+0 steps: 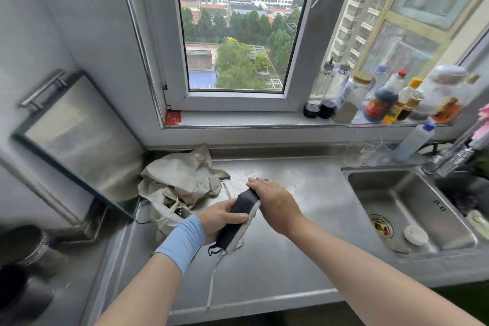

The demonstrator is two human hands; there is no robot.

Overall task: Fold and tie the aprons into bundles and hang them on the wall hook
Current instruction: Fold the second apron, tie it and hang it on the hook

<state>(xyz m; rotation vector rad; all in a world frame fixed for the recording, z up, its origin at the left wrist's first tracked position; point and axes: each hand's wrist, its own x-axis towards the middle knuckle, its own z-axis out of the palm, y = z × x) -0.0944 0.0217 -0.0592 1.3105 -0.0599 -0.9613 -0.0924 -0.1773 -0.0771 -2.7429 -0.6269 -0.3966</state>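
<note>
Dark apron (239,219), folded into narrow bundle with grey edge, is held over steel desk (291,259) in front of window. Near end is clasped in left hand (222,219), grip closed round it; blue wristband (182,243) is worn on that wrist. Far end is pressed under right hand (272,198), fingers flat and together. Thin strap (213,280) is trailed across desk. Beige apron (180,180) is heaped, crumpled, just left. Sink (412,246) is set to right.

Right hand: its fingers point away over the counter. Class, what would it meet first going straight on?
The right hand points up-left; likely bare counter, then the beige cloth's edge or back wall. Depth unclear.
</note>
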